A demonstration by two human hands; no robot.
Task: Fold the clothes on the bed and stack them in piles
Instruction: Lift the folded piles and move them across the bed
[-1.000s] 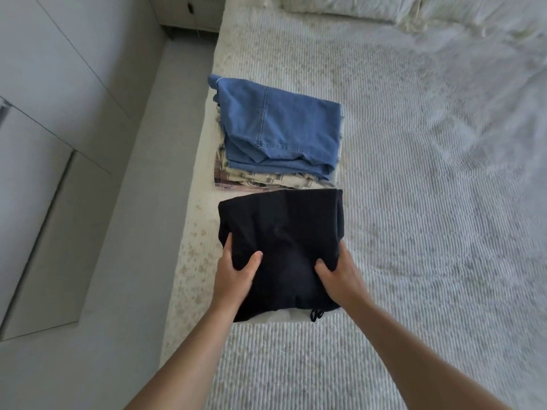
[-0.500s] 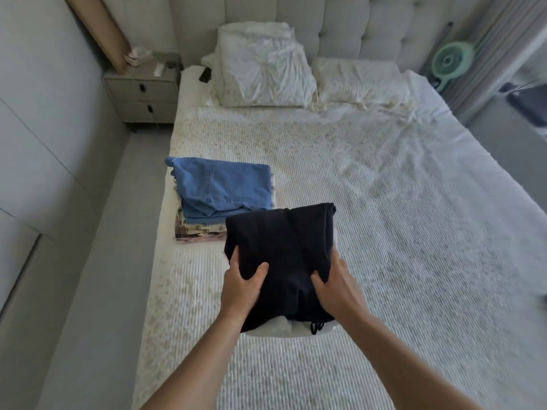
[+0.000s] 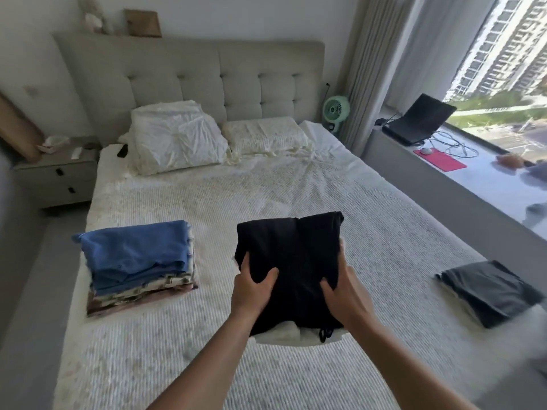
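A folded black garment (image 3: 291, 250) with a white piece under it is lifted above the bed (image 3: 266, 196). My left hand (image 3: 253, 287) grips its near left edge, thumb on top. On the near right edge my right hand (image 3: 344, 287) grips it the same way. A pile topped by folded blue jeans (image 3: 133, 255) over patterned clothes lies at the bed's left side. A second pile of folded dark grey clothes (image 3: 488, 291) lies at the bed's right edge.
Two pillows (image 3: 177, 137) lean against the padded headboard. A nightstand (image 3: 56, 173) stands at the left, a green fan (image 3: 336, 109) at the right. A window ledge (image 3: 473, 184) with a laptop (image 3: 420, 119) runs along the bed's right side.
Both hands have carried the black garment up off the bed and to the right, away from the blue pile. The view has swung up and right, revealing the grey pile.
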